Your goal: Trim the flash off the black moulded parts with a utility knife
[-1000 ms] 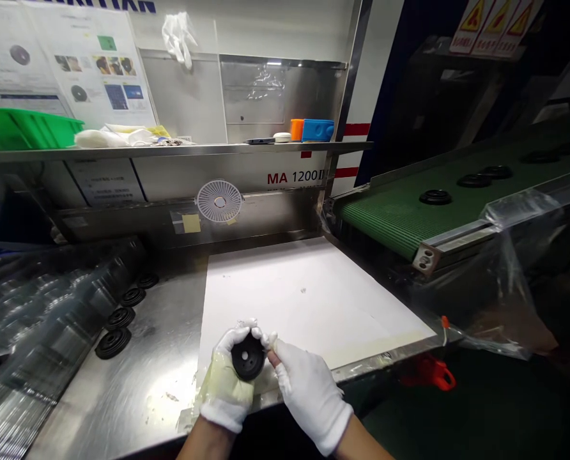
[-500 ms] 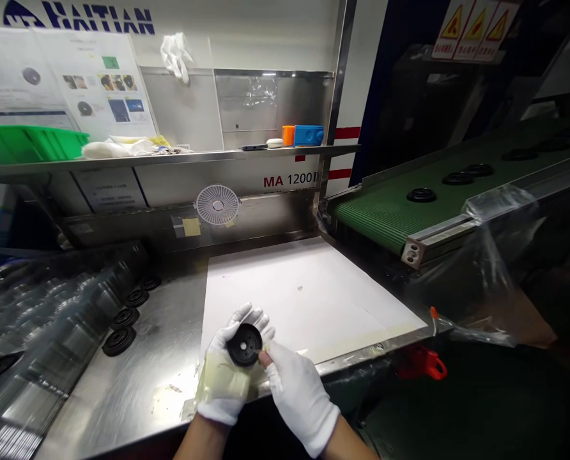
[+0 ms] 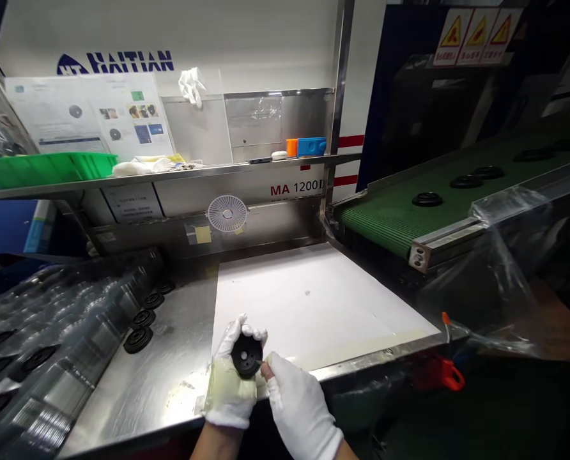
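Observation:
My left hand, in a white glove, is curled round a round black plastic disc with a small centre hole, holding it up above the near edge of the steel table. My right hand, also gloved, sits just right of the disc with fingertips pinched against its lower right rim; whatever it pinches is too small to name. Both hands hover beside the front corner of a white sheet lying on the table.
Several black discs lie in a row left of the sheet, beside clear plastic trays. A green conveyor at right carries more discs. A shelf holds a green bin, gloves and blue and orange items. A red clamp hangs below the table edge.
The camera has tilted up and shifted slightly. The disc has turned in my left hand to a more tilted angle, and my right fingertips stay at its rim.

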`<state>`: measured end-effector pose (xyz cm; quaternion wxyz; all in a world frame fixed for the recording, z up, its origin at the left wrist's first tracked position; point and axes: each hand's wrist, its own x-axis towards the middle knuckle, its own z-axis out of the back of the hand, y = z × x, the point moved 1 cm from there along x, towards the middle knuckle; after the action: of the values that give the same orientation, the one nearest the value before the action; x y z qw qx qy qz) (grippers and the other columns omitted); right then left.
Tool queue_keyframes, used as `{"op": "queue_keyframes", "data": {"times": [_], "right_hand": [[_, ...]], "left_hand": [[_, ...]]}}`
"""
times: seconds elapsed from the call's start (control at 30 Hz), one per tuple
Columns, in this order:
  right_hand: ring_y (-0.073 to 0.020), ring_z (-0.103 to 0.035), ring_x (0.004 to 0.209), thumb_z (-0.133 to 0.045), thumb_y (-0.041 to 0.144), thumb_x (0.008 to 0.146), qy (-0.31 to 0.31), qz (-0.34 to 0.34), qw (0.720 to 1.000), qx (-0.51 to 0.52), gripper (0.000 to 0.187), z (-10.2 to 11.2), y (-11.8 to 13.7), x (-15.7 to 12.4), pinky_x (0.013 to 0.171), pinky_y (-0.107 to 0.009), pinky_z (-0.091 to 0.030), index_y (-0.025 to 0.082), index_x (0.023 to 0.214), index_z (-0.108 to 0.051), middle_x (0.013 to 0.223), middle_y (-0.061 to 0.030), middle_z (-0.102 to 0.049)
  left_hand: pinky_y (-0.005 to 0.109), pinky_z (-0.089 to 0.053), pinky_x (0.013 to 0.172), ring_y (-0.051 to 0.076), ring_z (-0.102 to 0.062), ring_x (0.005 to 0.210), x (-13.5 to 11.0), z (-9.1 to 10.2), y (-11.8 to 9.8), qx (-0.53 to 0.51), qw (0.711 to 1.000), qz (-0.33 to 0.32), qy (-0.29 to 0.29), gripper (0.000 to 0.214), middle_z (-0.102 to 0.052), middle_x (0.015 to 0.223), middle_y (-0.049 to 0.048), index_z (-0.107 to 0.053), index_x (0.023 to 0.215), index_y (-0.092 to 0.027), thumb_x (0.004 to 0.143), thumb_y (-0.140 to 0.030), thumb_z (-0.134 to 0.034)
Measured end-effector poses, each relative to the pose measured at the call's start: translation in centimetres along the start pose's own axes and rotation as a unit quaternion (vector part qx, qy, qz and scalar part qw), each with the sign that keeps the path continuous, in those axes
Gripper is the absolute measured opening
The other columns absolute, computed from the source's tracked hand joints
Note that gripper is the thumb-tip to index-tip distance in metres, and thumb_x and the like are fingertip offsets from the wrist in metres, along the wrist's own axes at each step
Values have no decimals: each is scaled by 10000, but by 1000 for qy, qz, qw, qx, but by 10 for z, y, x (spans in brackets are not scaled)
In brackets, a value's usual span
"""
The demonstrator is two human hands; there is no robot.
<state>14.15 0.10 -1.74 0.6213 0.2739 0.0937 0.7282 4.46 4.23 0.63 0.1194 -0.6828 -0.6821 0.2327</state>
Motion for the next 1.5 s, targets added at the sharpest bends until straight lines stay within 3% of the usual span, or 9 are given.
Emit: {"op": "queue_keyframes", "data": {"times": [0.1, 0.3, 0.53, 0.73, 0.83, 0.93, 1.1, 1.3, 1.5], "right_hand": [[-171, -582, 586, -277, 329, 940, -3, 18, 1000, 13, 312, -5, 3, 5, 520, -299, -225, 237, 769, -521, 669, 6, -637], [-176, -622, 697, -288, 337, 952, -2, 17, 998, 63, 306, -4, -4, 30, 587, -280, -301, 254, 870, -571, 773, 3, -672], [-160, -584, 600, -320, 303, 937, -20, 7, 1000, -5, 282, -14, 0, 41, 549, -291, -261, 236, 774, -540, 662, 16, -631], [-160, -575, 573, -322, 314, 934, -16, 13, 1000, -12, 293, -29, 9, 42, 530, -303, -239, 239, 748, -536, 651, 18, -630], [-167, -600, 630, -322, 307, 937, -9, 16, 1000, 11, 275, -28, 7, 47, 558, -296, -272, 246, 815, -561, 715, 12, -655], [-167, -621, 724, -332, 287, 942, -10, 16, 999, 35, 243, -24, 4, 53, 615, -278, -315, 261, 924, -573, 807, 11, -676], [-161, -575, 607, -326, 275, 935, 7, -4, 1000, -11, 261, -30, 7, 55, 564, -291, -280, 242, 762, -518, 667, 25, -616], [-172, -587, 565, -297, 323, 929, -8, 25, 1000, -1, 303, -41, 26, 49, 521, -304, -259, 252, 774, -548, 652, 19, -638], [-166, -606, 651, -307, 297, 938, -27, 20, 999, 28, 286, -29, 16, 59, 577, -280, -309, 248, 835, -569, 730, 11, -659]], "left_hand": [[364, -523, 843, 153, -607, 739, 5, 3, -5, -4, 1000, -11, -27, 206, -604, 741, 27, -648, 950, -154, 746, -175, -620], [405, -534, 720, 217, -607, 728, 23, 5, -17, -2, 995, 103, -7, 316, -624, 770, 110, -633, 998, -81, 707, -129, -517], [282, -518, 686, 123, -545, 639, 45, 4, -14, -10, 1000, 27, -6, 117, -538, 655, 2, -641, 863, -135, 748, -150, -635], [280, -520, 807, 134, -611, 755, 50, 12, -16, -33, 998, -31, -54, 239, -591, 742, 4, -629, 988, -186, 755, -140, -613], [388, -528, 816, 241, -628, 917, 50, 18, -21, -15, 998, 29, -50, 315, -643, 954, 113, -609, 1062, -149, 753, -158, -553], [366, -533, 749, 218, -629, 795, 52, 21, -25, -14, 996, 88, -12, 338, -633, 850, 114, -608, 1057, -117, 730, -153, -530], [270, -508, 648, 126, -548, 637, 59, 17, -29, -4, 1000, 22, -16, 156, -543, 668, 8, -623, 901, -139, 746, -160, -627], [310, -527, 763, 115, -575, 679, 67, 18, -32, -46, 997, -18, -55, 156, -573, 699, -2, -625, 889, -157, 740, -114, -640], [388, -535, 695, 218, -616, 742, 64, 22, -36, -15, 997, 76, -19, 263, -629, 788, 100, -626, 971, -99, 726, -144, -542]]}}
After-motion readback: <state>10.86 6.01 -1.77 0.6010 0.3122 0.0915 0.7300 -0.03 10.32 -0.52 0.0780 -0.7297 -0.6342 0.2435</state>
